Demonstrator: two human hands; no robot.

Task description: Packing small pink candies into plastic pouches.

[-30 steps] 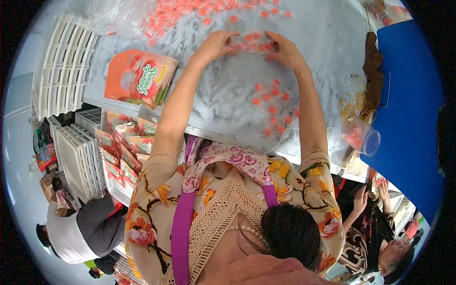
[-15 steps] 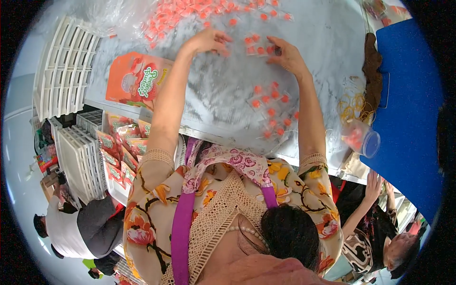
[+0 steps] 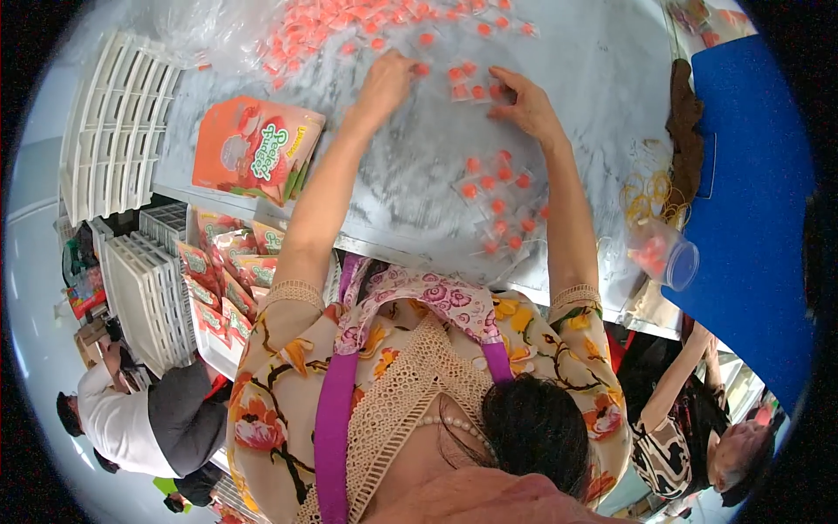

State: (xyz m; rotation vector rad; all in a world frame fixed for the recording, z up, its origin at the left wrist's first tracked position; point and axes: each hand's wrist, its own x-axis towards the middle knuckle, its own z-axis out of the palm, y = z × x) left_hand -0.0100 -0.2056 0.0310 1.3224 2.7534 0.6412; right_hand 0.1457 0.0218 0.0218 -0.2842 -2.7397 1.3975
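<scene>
Small clear packets, each with a round orange-red piece inside, lie about the grey tabletop [image 3: 419, 166]. My left hand [image 3: 388, 87] has its fingers drawn together at the tips, on one small packet [image 3: 421, 69]. To its right is a little group of packets [image 3: 477, 91], lying close together. At that group's right edge my right hand [image 3: 529, 109] curves with thumb and forefinger apart, a packet between or just beside them. Nearer to me lies another loose cluster of packets [image 3: 498, 206]. The large heap of packets [image 3: 323, 35] spreads along the far side.
An orange printed pouch [image 3: 229, 144] lies left of my left forearm. White plastic crates [image 3: 118, 122] and a tray of filled pouches [image 3: 214, 345] stand further left. At right are yellow rubber bands [image 3: 650, 192], a tipped clear jar [image 3: 679, 265] and a blue panel [image 3: 755, 175]. Other people work nearby.
My left hand has turned and closed its fingers at the packet beside it; before, its fingers were spread. More of the orange pouch shows. My right hand has hardly moved.
</scene>
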